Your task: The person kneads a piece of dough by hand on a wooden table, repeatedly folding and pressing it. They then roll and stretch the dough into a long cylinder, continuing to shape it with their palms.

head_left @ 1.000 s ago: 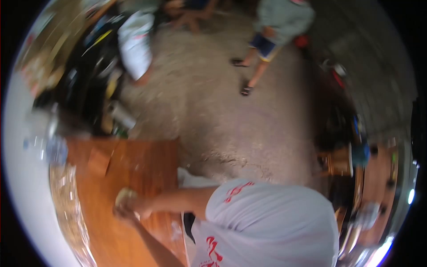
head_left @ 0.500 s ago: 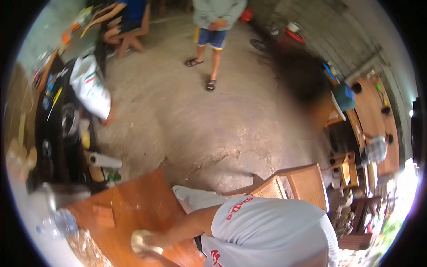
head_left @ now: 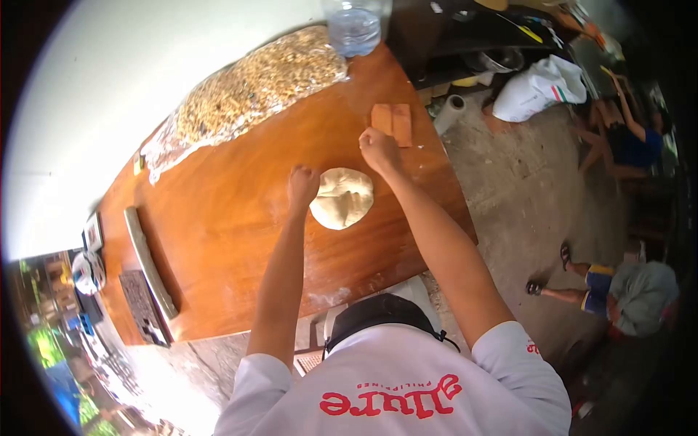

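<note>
Grip: both hands curled into loose fists, clamped on nothing that I can see. Left hand has its knuckles against the left edge of the dough. Right hand sits at the dough's upper right rim, touching or just above it; can't tell which from this angle. Change vs half a second ago: then both hands were wrapped over the dough as a rounded lump near the counter's edge, with the head turned out toward the room. Now the view is straight down on the counter, and the dough lies uncovered as a flattish, creased disc around mid-counter, hands at its sides rather than on top. My read: the work has gone from holding the lump to pressing at its rim, with the dough resting on the wood under its own weight. Nearby: two small wooden blocks just beyond the right hand, a clear bag of grain and a water bottle at the far end, a long stick well to the left. Flour smear near the close edge. On the floor to the right are a white sack and a paper roll; a bystander in grey stands well apart.
</note>
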Available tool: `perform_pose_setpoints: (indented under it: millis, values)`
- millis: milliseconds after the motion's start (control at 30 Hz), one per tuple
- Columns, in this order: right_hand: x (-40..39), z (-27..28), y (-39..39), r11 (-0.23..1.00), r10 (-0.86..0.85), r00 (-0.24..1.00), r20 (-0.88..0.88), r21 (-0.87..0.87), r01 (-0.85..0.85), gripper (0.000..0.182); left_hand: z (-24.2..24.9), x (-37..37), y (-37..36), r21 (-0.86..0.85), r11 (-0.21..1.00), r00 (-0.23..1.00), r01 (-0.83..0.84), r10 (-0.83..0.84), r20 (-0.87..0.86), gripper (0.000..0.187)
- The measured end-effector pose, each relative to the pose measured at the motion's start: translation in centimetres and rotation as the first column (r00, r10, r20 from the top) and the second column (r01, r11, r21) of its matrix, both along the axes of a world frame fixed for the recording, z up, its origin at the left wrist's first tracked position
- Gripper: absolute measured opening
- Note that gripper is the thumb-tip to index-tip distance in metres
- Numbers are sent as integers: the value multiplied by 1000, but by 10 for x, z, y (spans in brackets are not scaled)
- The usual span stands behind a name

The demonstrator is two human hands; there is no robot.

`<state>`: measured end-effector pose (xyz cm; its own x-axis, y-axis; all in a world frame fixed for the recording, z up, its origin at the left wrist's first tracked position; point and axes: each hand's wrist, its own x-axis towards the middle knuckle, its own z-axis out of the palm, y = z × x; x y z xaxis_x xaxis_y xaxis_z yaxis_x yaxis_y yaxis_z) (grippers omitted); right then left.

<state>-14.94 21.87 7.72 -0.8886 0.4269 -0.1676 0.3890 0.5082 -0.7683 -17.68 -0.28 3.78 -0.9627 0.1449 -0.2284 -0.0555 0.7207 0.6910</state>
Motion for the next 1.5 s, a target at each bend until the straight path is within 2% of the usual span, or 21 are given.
perform_pose_setpoints:
  millis: [33, 100, 133, 167, 200, 267, 333, 533, 567, 700, 867, 933, 1067, 1100, 1133, 1167, 1233, 1267, 1333, 1400, 1500]
  values:
    - [1, -14, -16, 988, 128, 989, -78, 101, -120, 22, 5, 1, 8, 37, 998, 972, -54, 61, -227, 43]
    - [18, -14, -54, 921, 341, 937, -82, 227, -315, 24, 7, 12, 30, 186, 967, 951, -174, 214, -222, 41]
    - [33, -59, -79, 815, 348, 868, -353, 572, -94, 28, -3, 19, 35, 252, 952, 948, -175, 232, -216, 40]
    - [46, -35, -90, 938, 248, 922, -296, 309, -154, 33, 3, 29, 29, 150, 986, 990, -68, 86, -113, 40]
    - [59, -32, -96, 942, 268, 916, -299, 283, -184, 34, 12, 46, 20, 62, 997, 999, 50, -51, 8, 41]
    - [96, -22, -97, 875, 404, 863, -304, 403, -268, 39, 3, 90, 5, 77, 988, 928, 132, -96, -361, 44]
    - [127, -24, -95, 832, 475, 826, -303, 459, -310, 42, -4, 132, -6, -77, 988, 870, 136, -156, -468, 51]
    - [87, -48, -89, 736, 498, 848, -182, 605, -302, 51, -24, 94, -2, -288, 950, 895, 119, -228, -383, 58]
    - [68, -39, -87, 730, 500, 864, -69, 570, -377, 51, -20, 74, -1, -325, 933, 937, 154, -242, -251, 60]
    - [-2, -43, -85, 685, 525, 851, -10, 599, -415, 52, -14, 15, 4, -336, 941, 936, 30, -145, -322, 57]
    - [-60, -40, -79, 694, 622, 766, -162, 566, -444, 46, -18, -14, 8, -36, 963, 898, -266, 234, -373, 49]
    - [-72, -42, -75, 705, 642, 732, -228, 549, -448, 40, -20, -9, 9, 8, 955, 868, -296, 273, -414, 48]
    - [-87, -46, -47, 637, 768, 614, -185, 330, -697, 33, 5, 24, 20, 104, 962, 920, -252, 272, -284, 57]
    - [-82, -36, -36, 821, 535, 807, -251, -72, -567, 30, 10, 41, 24, 64, 929, 912, -364, 369, -179, 57]
    - [-76, -32, -25, 821, 271, 944, -190, -466, -330, 28, 13, 58, 26, 10, 883, 880, -469, 468, -76, 57]
    - [-66, -28, -14, 949, 272, 918, -290, -79, -306, 30, 16, 78, 29, 5, 882, 879, -471, 470, -85, 57]
    - [-44, -49, -22, 923, 320, 894, -315, -108, -369, 31, 22, 114, 36, 63, 759, 758, -649, 636, 146, 54]
    - [-31, -54, -27, 898, 361, 872, -330, -129, -421, 32, 21, 129, 37, 64, 756, 756, -652, 640, 136, 54]
    - [4, -42, -44, 754, 656, 710, -256, 188, -629, 34, 15, 152, 36, 94, 724, 728, -683, 666, 161, 60]
    - [22, -48, -65, 779, 600, 709, -370, 70, -623, 34, 13, 160, 19, 92, 716, 719, -692, 673, 172, 58]
    - [15, -15, -83, 880, 474, 877, -80, 45, -472, 34, 24, 163, -5, 130, 783, 793, -608, 608, 44, 50]
